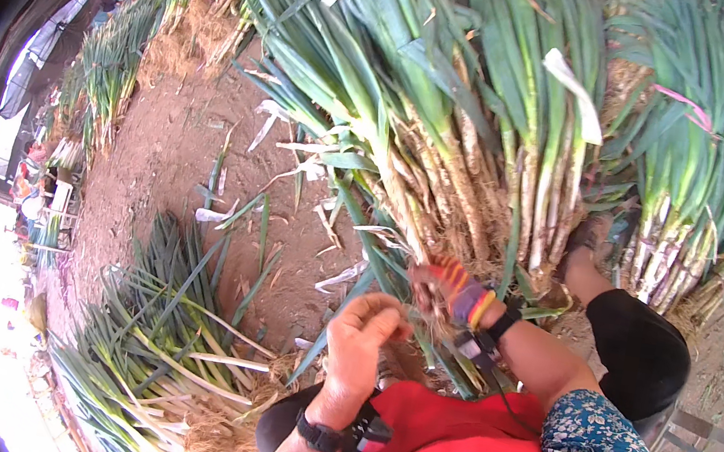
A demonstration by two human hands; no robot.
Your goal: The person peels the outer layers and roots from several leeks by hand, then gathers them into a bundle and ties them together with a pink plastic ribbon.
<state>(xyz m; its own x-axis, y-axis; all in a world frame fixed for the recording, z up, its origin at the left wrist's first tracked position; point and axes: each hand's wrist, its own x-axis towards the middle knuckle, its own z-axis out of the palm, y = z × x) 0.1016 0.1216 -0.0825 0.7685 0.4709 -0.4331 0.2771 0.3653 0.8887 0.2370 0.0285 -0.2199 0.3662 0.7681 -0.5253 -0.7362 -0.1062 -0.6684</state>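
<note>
From the head camera, the left hand [362, 337] was bare, its fingers curled loosely in front of the chest, and I could not tell whether they held anything. The right hand [450, 292], in a striped glove, had its fingers closed round the rooty base of a green onion [392, 272] at the foot of the big heap [451, 118]. A smaller pile [166, 337] of cleaner stalks lay on the dirt floor [178, 154] to the left. Judging by the two piles, most of the heap was untouched, with only a modest share done.
</note>
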